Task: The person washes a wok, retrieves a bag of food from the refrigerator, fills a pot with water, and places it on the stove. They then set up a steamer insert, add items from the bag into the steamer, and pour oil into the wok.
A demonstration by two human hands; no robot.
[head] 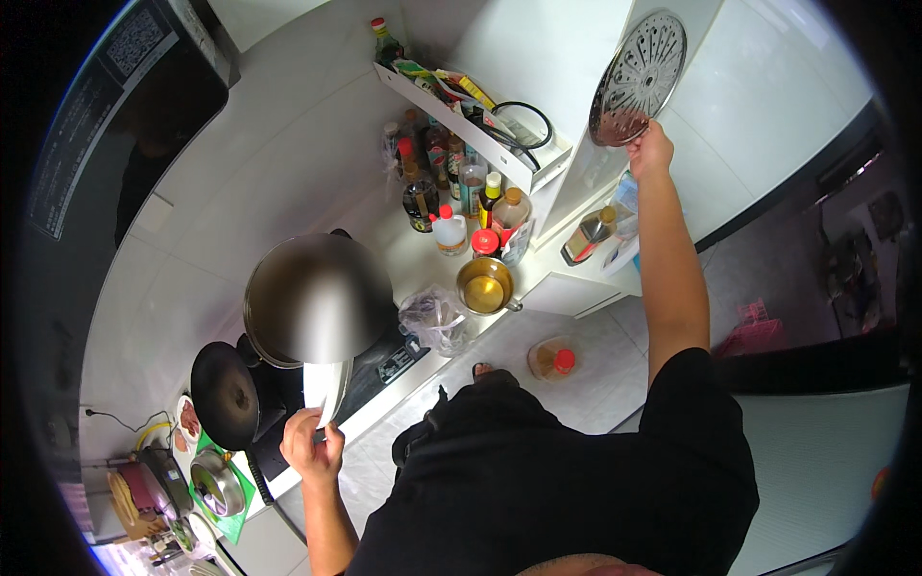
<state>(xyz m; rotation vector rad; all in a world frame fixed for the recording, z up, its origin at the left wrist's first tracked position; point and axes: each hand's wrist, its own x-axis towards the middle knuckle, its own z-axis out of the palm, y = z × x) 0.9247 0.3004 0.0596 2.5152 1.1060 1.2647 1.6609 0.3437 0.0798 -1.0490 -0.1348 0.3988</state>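
Observation:
My left hand (313, 445) grips the rim of a white plate (328, 385), which is tilted beside a large steel wok (317, 299) on the cooktop. Part of the plate is hidden behind the wok's blurred, shiny near side. With my arm stretched to the upper right, my right hand (652, 150) holds the edge of a round perforated metal steamer rack (639, 79) against or close to the wall panel; whether they touch I cannot tell. Water drops show on the rack. Below that arm stands a brown oil bottle (589, 236). A black frying pan (225, 396) sits left of the wok.
Sauce bottles (421, 198) crowd the counter under a white shelf (461, 129) of packets. A metal pot (484, 286) of yellow liquid and a plastic bag (434, 317) lie near the counter edge. A red-capped jug (555, 360) stands on the floor. A lidded pot (216, 484) sits lower left.

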